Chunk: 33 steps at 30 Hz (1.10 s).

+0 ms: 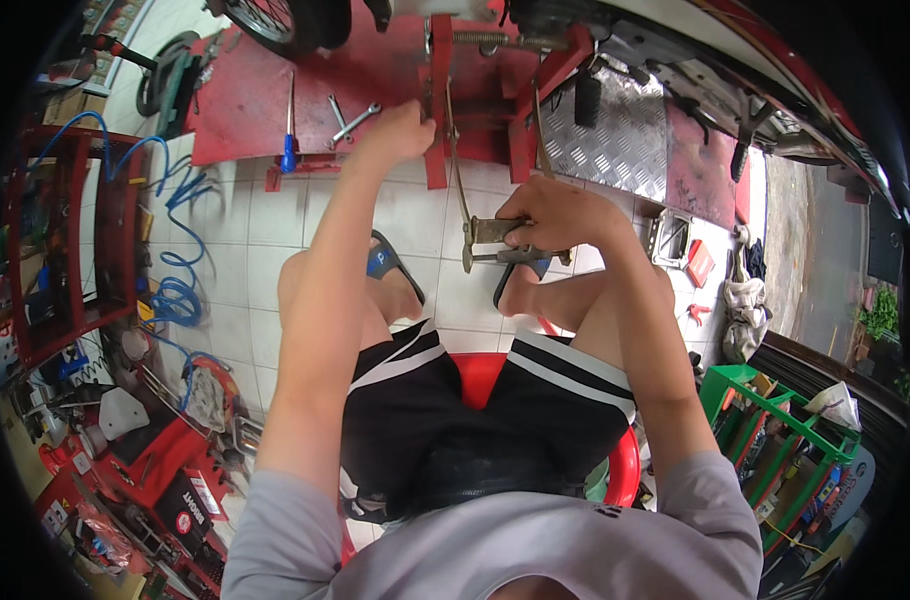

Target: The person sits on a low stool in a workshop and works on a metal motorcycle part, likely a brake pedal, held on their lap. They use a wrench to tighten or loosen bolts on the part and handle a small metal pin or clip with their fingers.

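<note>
My left hand [405,130] is closed beside a red steel upright [438,110] of the lift bench. Its fingertips are at the upright's edge, and what they hold, if anything, is hidden. My right hand [560,214] is wrapped round a worn metal bracket [494,231] above the floor between my feet. A rod-like crosspiece runs below the bracket, and a long thin metal arm [459,165] rises from it toward the red frame. Higher up, a coil spring [485,38] spans the frame.
The red bench top [235,110] carries a blue-handled screwdriver [289,150] and wrenches [356,123]. A wheel [270,20] and motorcycle body stand above. A blue air hose [180,300] coils at left, near a red rack [45,250]. At right is a green rack [735,400].
</note>
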{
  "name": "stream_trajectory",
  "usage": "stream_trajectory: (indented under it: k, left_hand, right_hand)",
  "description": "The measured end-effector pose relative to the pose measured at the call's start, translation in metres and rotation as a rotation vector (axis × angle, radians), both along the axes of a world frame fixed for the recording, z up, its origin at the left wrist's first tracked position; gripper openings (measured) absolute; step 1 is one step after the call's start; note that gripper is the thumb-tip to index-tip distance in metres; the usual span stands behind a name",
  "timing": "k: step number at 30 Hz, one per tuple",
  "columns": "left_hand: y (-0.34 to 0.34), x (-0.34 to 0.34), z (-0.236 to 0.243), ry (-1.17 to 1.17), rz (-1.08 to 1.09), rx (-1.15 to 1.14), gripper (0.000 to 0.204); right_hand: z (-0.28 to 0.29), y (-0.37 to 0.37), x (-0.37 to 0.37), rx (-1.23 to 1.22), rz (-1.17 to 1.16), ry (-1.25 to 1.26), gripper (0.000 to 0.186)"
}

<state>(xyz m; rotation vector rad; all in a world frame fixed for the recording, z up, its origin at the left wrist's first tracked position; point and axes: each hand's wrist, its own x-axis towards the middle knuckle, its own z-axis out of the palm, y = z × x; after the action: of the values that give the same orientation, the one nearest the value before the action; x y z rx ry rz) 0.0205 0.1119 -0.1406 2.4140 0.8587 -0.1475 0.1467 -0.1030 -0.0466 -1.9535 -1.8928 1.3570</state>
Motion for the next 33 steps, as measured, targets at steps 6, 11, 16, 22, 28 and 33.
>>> stream_trajectory:
  k: [6, 11, 16, 22, 28, 33]
  left_hand:
    - [-0.026, -0.027, 0.058, 0.044, 0.0, -0.664, 0.035]
    - [-0.083, -0.058, 0.062, -0.373, 0.071, -0.72, 0.026]
    - [-0.107, -0.069, 0.068, -0.637, 0.134, -0.577, 0.02]
    - [-0.115, -0.082, 0.046, -0.603, 0.206, -0.604, 0.015]
    - [-0.118, -0.079, -0.001, -0.199, 0.232, -0.52, 0.021]
    - [-0.122, -0.068, -0.007, -0.206, 0.276, -0.621, 0.028]
  right_hand:
    - [0.026, -0.023, -0.031, 0.259, -0.26, -0.415, 0.019]
    - [0.016, -0.03, -0.045, 0.651, -0.401, -0.494, 0.016]
    - [0.004, -0.031, -0.053, 0.8, -0.486, -0.396, 0.014]
    - [-0.016, -0.035, -0.055, 0.618, -0.463, -0.221, 0.016]
    - [-0.066, -0.036, -0.058, 0.394, -0.377, -0.28, 0.015]
    - [-0.059, -0.035, -0.048, 0.304, -0.364, -0.234, 0.019]
